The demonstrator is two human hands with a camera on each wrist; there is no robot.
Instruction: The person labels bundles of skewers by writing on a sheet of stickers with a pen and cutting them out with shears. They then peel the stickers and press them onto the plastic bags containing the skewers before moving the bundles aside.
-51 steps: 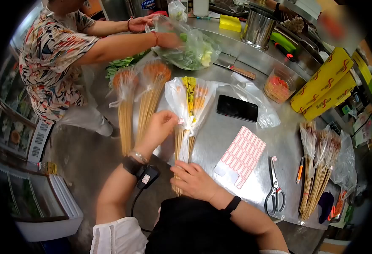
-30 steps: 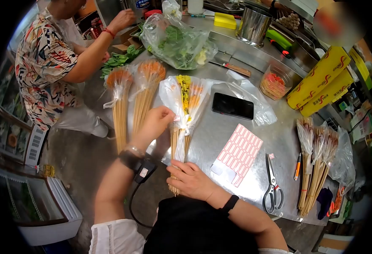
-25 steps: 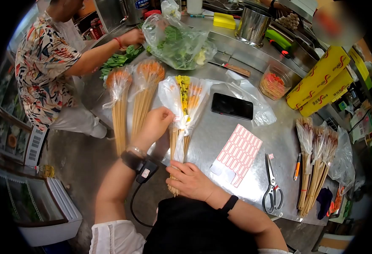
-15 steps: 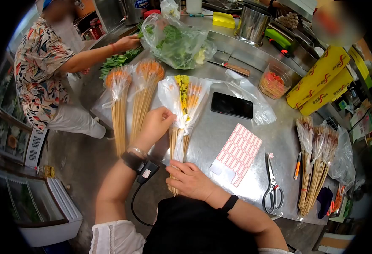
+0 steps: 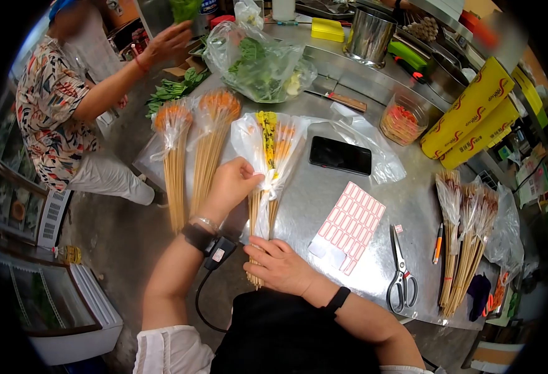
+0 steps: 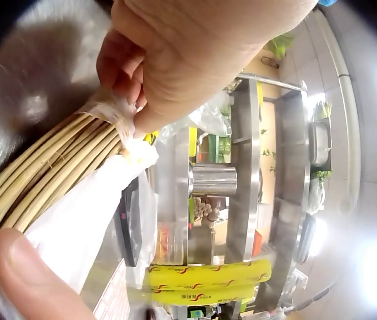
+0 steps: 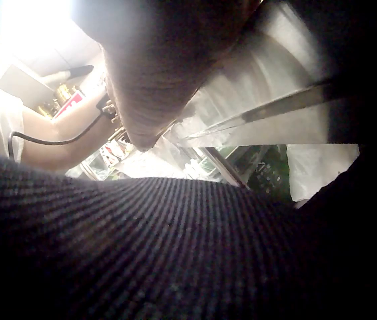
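Note:
A bundle of skewers (image 5: 256, 215) in a white plastic bag, tied with a white knot (image 5: 270, 182) and showing a yellow printed strip (image 5: 267, 138), lies on the metal table. My left hand (image 5: 229, 187) pinches a small red-edged label against the bag beside the knot. In the left wrist view that hand (image 6: 195, 53) bends its fingers at the neck of the bag, above the bare sticks (image 6: 48, 160). Across the lower sticks lies my right hand (image 5: 283, 268), its fingers curled round them. The right wrist view shows mostly dark ribbed cloth (image 7: 175, 240).
Two more skewer bundles (image 5: 175, 168) lie left. Rightward are a phone (image 5: 340, 155), a label sheet (image 5: 352, 224), scissors (image 5: 402, 280), a pen (image 5: 438, 243) and further bundles (image 5: 457, 249). A bag of greens (image 5: 258, 65) sits behind; another person (image 5: 52, 112) stands at the left, holding up greens.
My left hand has brought the small label rightward against the bag beside the knot. My right hand has stayed on the sticks. The other person has raised a bunch of greens.

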